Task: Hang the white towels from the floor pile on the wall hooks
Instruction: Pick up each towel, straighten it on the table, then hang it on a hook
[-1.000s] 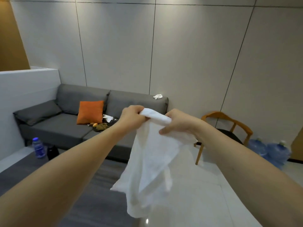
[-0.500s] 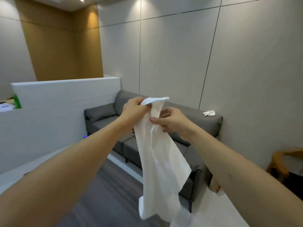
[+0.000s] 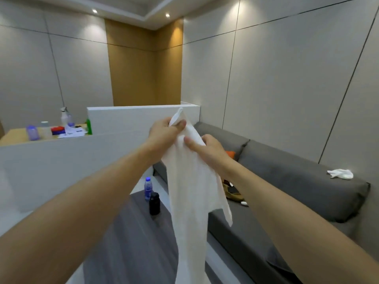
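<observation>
A white towel [image 3: 190,193] hangs straight down in front of me, held up at chest height. My left hand [image 3: 164,131] pinches its top corner between thumb and fingers. Just below and to the right, my right hand [image 3: 207,147] grips the towel's upper edge. No wall hooks and no floor pile are in view. A small crumpled white cloth [image 3: 340,174] lies on the backrest of the grey sofa [image 3: 297,179].
A white half-height partition [image 3: 61,158] runs along the left, with a desk [image 3: 14,136] carrying bottles behind it. On the dark floor stand a blue-labelled water bottle [image 3: 148,188] and a black bottle [image 3: 154,203]. An orange cushion [image 3: 230,154] peeks out on the sofa.
My view has swung left and up, from the sofa front and wooden chair to the partition and desk. Both hands kept hold of the towel, which now hangs longer and narrower.
</observation>
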